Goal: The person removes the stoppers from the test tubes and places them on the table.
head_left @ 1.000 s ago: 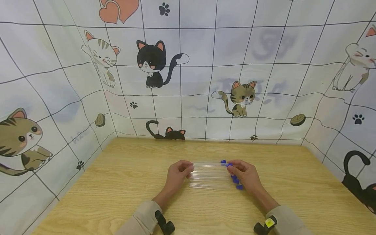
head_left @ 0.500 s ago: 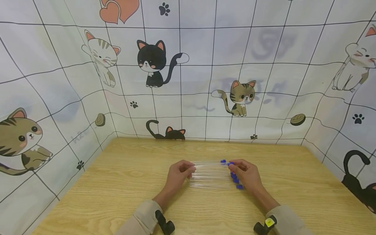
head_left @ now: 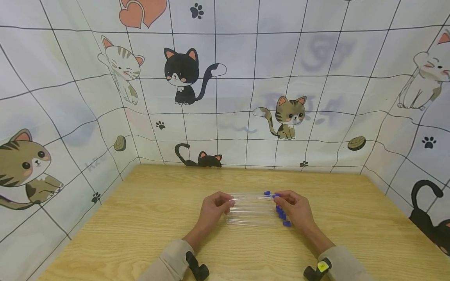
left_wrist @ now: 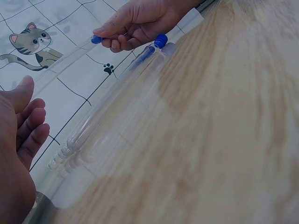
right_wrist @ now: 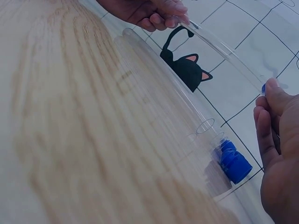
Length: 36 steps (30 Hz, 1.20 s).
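Observation:
Level above the table, a clear test tube (right_wrist: 224, 51) with a blue cap (left_wrist: 96, 39) is held between both hands. My left hand (head_left: 212, 209) pinches the tube's far-from-cap end between thumb and fingers. At the other end my right hand (head_left: 295, 208) pinches the blue cap, which its fingertips partly cover. Below, several more clear test tubes (head_left: 251, 223) lie side by side on the wood, their blue caps (right_wrist: 236, 165) all toward the right. The hands partly hide some of these tubes and caps in the head view.
The light wooden table (head_left: 158, 195) runs back to a white cloth wall (head_left: 239, 89) with grid lines and printed cats. Similar cloth closes off both sides. Dark cameras (head_left: 198, 267) are strapped at both sleeves.
Both hands have shifted very slightly to the right with the held test tube, mostly in the first half second. The tubes on the table have stayed in place.

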Available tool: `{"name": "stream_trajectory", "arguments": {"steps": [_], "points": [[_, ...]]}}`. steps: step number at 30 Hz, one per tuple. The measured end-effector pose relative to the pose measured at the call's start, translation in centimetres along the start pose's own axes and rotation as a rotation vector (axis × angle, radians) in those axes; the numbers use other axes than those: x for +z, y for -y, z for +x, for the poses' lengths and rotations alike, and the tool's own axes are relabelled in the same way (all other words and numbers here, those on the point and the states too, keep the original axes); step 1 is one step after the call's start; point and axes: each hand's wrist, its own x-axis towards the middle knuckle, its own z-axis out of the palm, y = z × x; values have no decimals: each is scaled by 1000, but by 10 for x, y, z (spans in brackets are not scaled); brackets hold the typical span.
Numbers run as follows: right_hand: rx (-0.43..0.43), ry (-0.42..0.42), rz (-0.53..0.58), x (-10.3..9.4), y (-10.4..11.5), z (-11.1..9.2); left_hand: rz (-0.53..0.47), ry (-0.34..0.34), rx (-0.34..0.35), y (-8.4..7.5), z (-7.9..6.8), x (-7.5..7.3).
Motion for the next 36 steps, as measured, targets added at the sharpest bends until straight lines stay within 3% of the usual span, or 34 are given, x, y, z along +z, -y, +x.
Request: {"name": "stream_trajectory", "arguments": {"steps": [7, 17, 22, 27, 36], "points": [[11, -2, 19, -1, -26, 10, 10, -23, 34, 11, 2, 0], [31, 53, 106, -2, -32, 12, 26, -52, 34, 10, 2, 0], [43, 82, 186, -2, -34, 12, 8, -63, 22, -2, 0, 0], [39, 98, 189, -2, -33, 12, 12, -48, 36, -21, -5, 0], [40, 131, 216, -2, -34, 12, 14, -41, 38, -23, -5, -1]]}}
